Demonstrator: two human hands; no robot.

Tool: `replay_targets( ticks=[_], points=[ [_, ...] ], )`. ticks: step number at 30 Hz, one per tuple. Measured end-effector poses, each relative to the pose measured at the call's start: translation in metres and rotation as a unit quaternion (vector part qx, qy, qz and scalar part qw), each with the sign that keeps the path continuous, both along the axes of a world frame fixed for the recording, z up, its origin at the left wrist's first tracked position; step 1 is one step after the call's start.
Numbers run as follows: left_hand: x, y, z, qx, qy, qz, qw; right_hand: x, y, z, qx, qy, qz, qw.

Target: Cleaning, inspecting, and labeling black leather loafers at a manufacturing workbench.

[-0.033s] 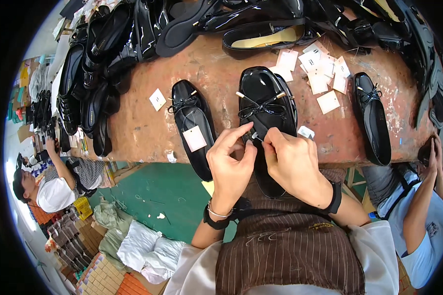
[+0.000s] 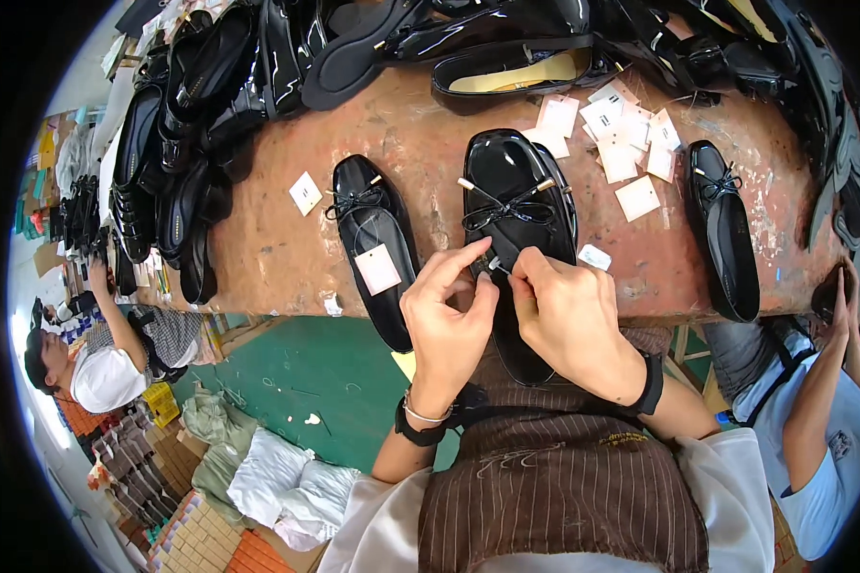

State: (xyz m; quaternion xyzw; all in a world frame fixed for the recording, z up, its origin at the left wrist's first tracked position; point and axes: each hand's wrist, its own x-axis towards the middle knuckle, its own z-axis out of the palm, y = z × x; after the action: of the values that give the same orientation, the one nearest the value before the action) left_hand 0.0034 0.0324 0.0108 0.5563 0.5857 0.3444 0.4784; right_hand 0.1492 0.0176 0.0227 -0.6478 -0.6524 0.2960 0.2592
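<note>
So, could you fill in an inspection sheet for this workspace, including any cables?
Surface: reddish-brown worktop, scuffed and stained.
Work items: black bow shoe under both hands; a tagged shoe to its left, another shoe farther right.
Clutter: loose pale tags; black footwear heaped along the far edge.
Hands: left hand and right hand close together; exact grip unclear.
Cables: nothing seen.
Surroundings: green floor; people at left and right.

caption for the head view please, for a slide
Left hand and right hand at a glossy black bow-trimmed shoe, pale tags scattered on the table.
</note>
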Motion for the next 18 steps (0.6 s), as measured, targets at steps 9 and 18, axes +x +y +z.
replay_targets(
  ticks=[9, 18],
  points=[
    [0.0003, 0.0038, -0.0003, 0.11, 0.149, -0.01, 0.983, -0.0058, 0.0045, -0.0006, 0.0, 0.001, -0.004, 1.0],
    [0.0057, 0.0055, 0.0032, 0.167, 0.122, 0.017, 0.978, -0.0014, -0.0017, -0.0017, 0.071, 0.003, -0.043, 0.997]
  ],
)
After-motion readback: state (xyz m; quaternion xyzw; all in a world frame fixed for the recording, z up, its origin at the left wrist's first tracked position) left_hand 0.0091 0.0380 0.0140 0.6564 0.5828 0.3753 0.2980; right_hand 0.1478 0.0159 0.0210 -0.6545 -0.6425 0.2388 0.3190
